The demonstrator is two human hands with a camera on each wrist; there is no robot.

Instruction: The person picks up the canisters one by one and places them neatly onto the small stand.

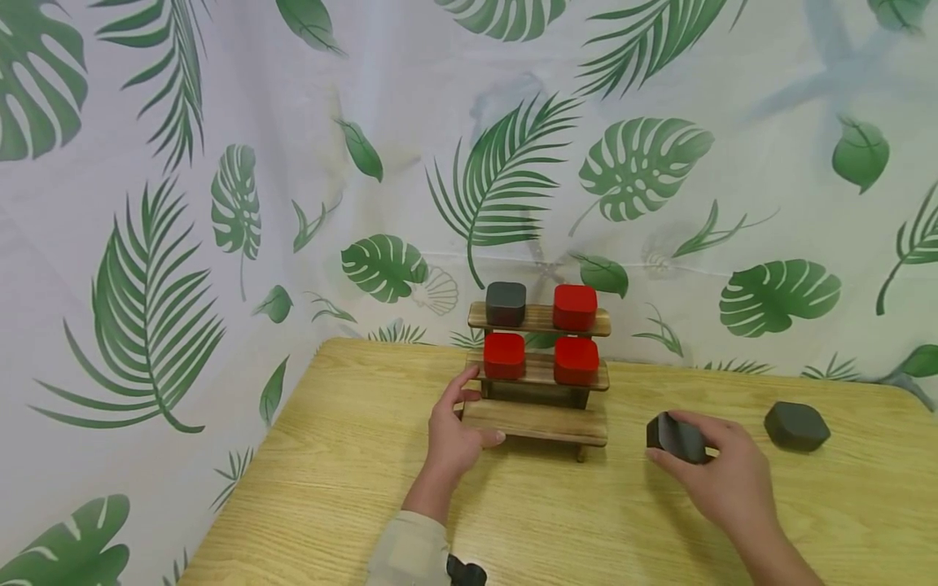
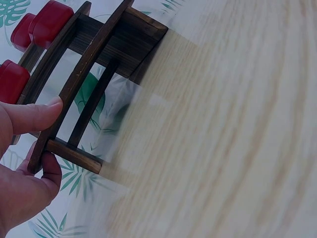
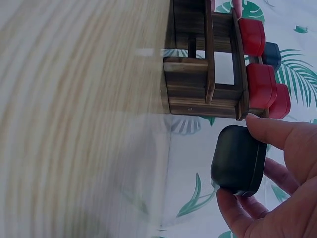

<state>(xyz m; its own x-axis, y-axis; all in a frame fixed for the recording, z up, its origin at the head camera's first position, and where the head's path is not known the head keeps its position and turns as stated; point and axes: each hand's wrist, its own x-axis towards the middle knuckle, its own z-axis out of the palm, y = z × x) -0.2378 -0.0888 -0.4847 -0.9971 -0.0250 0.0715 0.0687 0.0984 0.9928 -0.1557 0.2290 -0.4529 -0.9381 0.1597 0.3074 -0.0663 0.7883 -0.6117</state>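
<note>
A small three-step wooden stand [image 1: 538, 422] sits at the back of the table. One black box [image 1: 506, 303] and one red box [image 1: 575, 306] are on its top step, and two red boxes [image 1: 503, 355] occupy the middle step. My left hand [image 1: 456, 427] grips the stand's left end, thumb on the lowest step [image 2: 74, 89] and fingers at its end. My right hand [image 1: 721, 464] pinches a black box [image 1: 676, 437] just right of the stand, thumb and fingers around it [image 3: 238, 159]. Another black box [image 1: 796, 426] lies further right.
The wooden table [image 1: 352, 488] stands against a white curtain with green leaves [image 1: 220, 203]. Its left edge runs diagonally near my left sleeve [image 1: 406, 549].
</note>
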